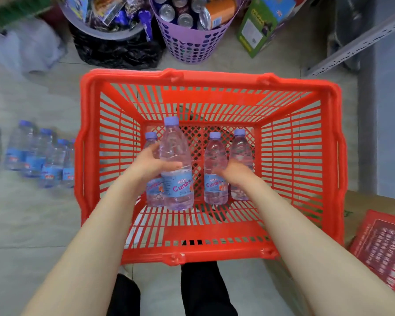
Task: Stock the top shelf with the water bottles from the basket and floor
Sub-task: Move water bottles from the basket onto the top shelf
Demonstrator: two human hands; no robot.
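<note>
A red plastic basket (214,254) stands on the floor in front of me with a few clear water bottles with purple caps inside. My left hand (152,166) is closed around the nearest, raised bottle (176,156), thumb across its front; a second bottle (151,139) stands right behind my fingers. My right hand (234,176) grips the third bottle (214,153), thumb on its front and fingers hidden between it and the fourth bottle (241,147); both stand upright. Several more bottles (34,153) stand on the floor left of the basket.
Behind the basket are a purple basket of cans (192,42), a grey bin of snack packs (100,21) over a black bag, and a green carton (258,30). A grey metal shelf rail (356,39) runs at the right. A red printed box (383,249) lies on cardboard at lower right.
</note>
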